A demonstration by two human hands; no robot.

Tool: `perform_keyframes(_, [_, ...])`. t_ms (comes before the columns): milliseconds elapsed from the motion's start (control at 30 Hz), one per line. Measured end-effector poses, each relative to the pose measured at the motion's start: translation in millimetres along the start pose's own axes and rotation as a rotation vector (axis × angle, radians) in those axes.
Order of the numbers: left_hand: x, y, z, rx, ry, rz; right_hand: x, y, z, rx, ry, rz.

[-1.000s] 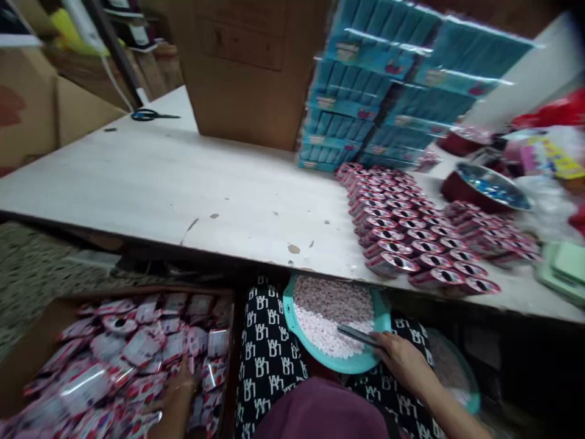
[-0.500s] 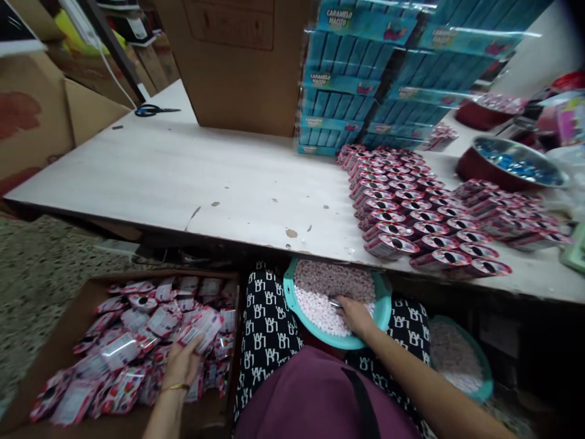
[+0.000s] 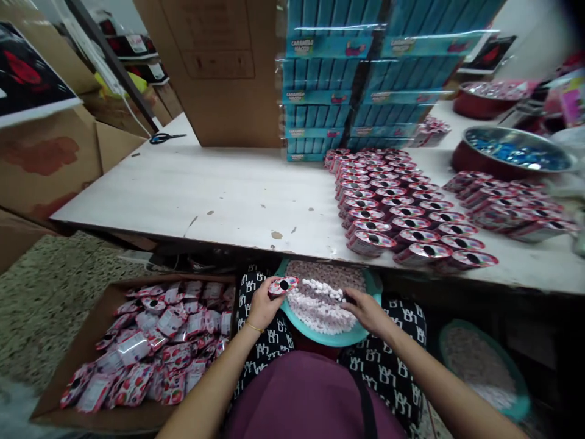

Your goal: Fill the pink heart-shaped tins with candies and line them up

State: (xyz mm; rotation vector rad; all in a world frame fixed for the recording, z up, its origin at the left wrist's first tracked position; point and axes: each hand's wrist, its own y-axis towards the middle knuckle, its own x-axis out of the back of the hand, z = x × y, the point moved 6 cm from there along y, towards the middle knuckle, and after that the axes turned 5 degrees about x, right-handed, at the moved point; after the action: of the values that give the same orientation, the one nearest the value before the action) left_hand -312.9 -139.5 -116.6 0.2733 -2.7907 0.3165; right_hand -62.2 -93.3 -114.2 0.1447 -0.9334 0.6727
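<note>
My left hand [image 3: 264, 306] grips a small pink-and-red printed carton [image 3: 284, 285] at the left rim of a turquoise basin [image 3: 315, 336]. The carton's oval top, with a dark round hole, faces up. White pellets [image 3: 320, 317] fill the basin on my lap. My right hand [image 3: 368, 311] is closed at the basin's right side around the end of what looks like a narrow scoop [image 3: 343, 299]. A row of pellets is heaped along it, pointing at the carton; most of the scoop is hidden under them.
An open cardboard box [image 3: 75, 356] of similar cartons stands at lower left. On the white table [image 3: 237, 189] are upright cartons [image 3: 388, 201] in rows, wrapped blue boxes [image 3: 320, 97], scissors [image 3: 167, 138] and a metal bowl [image 3: 507, 152]. A second basin [image 3: 521, 390] sits at lower right.
My left hand has moved from the box at lower left to the basin, bringing a carton. My right hand has lifted the scoop, now loaded with pellets. The view has shifted slightly.
</note>
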Motion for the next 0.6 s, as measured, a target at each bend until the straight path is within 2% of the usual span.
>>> perform_keyframes(133, [-41.4, 8.8, -9.8, -0.131, 0.120, 0.068, 44.3, -5.6, 24.8, 0.038, -0.185, 0.055])
perform_keyframes(267, [-68.9, 9.8, -17.3, -0.181, 0.141, 0.113, 58.6, -1.9, 48.5, 0.043, -0.500, 0.133])
perform_keyframes(367, [-75.4, 9.5, -19.7, -0.196, 0.148, 0.104, 58.6, 3.1, 67.9, 0.099, -0.692, 0.128])
perform_keyframes(467, [-76.1, 10.3, -18.6, -0.200, 0.150, 0.089, 62.2, 6.0, 84.5, 0.175, -0.755, 0.074])
perform_keyframes(533, [-74.1, 11.1, -15.8, -0.192, 0.134, 0.080, 68.5, 5.1, 86.8, 0.206, -0.761, 0.043])
perform_keyframes(600, [-67.8, 11.9, -11.0, -0.162, 0.102, 0.051, 73.3, 2.3, 76.8, 0.203, -0.754, 0.035])
